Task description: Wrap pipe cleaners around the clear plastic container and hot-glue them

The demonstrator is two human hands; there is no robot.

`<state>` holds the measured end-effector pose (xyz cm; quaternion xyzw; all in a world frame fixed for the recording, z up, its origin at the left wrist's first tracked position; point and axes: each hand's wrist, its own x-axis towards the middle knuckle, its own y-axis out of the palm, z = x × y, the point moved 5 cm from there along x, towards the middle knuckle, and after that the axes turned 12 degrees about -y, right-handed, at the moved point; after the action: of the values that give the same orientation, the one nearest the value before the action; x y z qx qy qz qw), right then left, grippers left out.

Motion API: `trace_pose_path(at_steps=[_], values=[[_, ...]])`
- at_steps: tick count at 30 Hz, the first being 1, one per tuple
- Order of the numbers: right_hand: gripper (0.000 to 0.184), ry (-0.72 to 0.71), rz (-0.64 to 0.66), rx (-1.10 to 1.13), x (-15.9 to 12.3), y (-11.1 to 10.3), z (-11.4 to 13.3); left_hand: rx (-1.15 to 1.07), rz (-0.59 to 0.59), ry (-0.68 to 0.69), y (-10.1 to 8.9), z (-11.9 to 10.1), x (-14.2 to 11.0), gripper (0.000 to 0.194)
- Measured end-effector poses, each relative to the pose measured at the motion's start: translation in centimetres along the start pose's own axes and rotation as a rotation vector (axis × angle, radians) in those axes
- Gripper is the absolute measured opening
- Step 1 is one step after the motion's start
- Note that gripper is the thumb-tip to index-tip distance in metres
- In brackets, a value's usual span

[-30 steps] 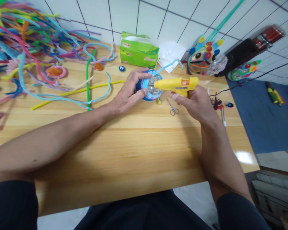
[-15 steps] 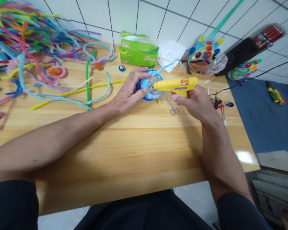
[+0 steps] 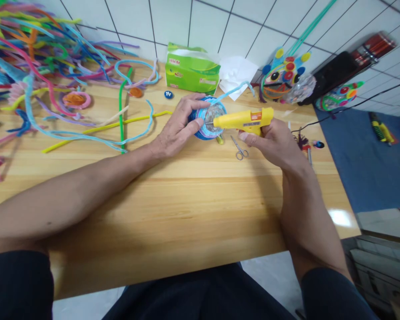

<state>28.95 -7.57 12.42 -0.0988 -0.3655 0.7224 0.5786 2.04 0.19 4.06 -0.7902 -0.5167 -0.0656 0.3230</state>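
Note:
My left hand (image 3: 183,126) is wrapped round the side of a small round container (image 3: 214,116), coiled with blue and purple pipe cleaners. A loose light blue pipe cleaner (image 3: 235,89) sticks out from its upper edge toward the back right. In my right hand (image 3: 270,140) is a yellow hot glue gun (image 3: 243,120), gripped by its handle. The gun's nozzle points left, over the container near my left thumb; whether it touches cannot be made out. Small scissors (image 3: 240,151) lie on the table just below the gun.
Many coloured pipe cleaners (image 3: 60,58) heap up at the back left. A green tissue pack (image 3: 192,73) and white paper (image 3: 236,73) stand behind. Decorated bottle crafts (image 3: 280,82) and a dark red flask (image 3: 356,66) are at the back right, with a black cable (image 3: 356,106) nearby.
The glue gun has shifted very slightly, its nozzle drawing a little down and right over the container. My left thumb has moved slightly; the rest looks the same.

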Motion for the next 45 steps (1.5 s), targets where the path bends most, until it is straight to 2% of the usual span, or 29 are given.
trace_pose_path(at_steps=[8, 21, 27, 38, 45], values=[[0.055, 0.070, 0.030, -0.011, -0.3, -0.1, -0.2, -0.057, -0.012, 0.065, 0.2, 0.9, 0.1, 0.052], [0.047, 0.041, -0.029, 0.035, -0.1, 0.4, -0.2, -0.075, -0.019, 0.083, 0.2, 1.0, 0.2, 0.054], [0.043, 0.062, -0.027, 0.041, -0.1, 0.4, -0.5, -0.040, -0.021, 0.002, 0.2, 0.8, 0.1, 0.061], [0.049, 0.028, -0.018, 0.018, 0.1, 0.2, 0.1, -0.063, -0.008, 0.024, 0.0, 0.9, 0.2, 0.055], [0.049, 0.091, -0.037, 0.042, -0.3, -1.6, 0.2, -0.069, 0.001, 0.001, -0.1, 0.4, 0.2, 0.054]])
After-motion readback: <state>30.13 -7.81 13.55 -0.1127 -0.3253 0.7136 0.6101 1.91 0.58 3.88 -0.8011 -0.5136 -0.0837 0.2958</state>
